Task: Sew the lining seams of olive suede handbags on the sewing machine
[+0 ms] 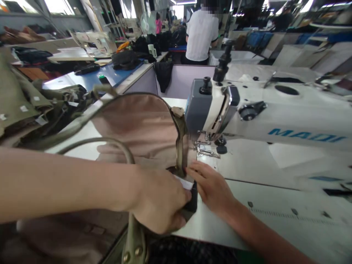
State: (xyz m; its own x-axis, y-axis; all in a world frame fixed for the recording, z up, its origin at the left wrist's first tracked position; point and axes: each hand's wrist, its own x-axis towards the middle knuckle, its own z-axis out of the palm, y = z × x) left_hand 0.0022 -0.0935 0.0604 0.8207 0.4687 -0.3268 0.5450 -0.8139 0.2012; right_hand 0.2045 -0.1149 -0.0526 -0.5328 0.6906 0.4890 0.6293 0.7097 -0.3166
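Note:
A beige fabric bag piece (140, 124) with an olive strap (180, 146) lies on the sewing table, its edge near the presser foot (205, 150) of a white sewing machine (275, 121). My left hand (159, 201) is closed, pinching the bag's dark edge and a small white label (185, 183). My right hand (211, 187) rests on the same edge, fingers together and pressing the fabric just in front of the needle.
The white table (275, 205) stretches to the right. Olive fabric pieces (24, 99) are piled at the left. Another sewing machine (93, 42) and a blue table (90, 79) stand behind. A person in a white shirt (202, 35) stands at the back.

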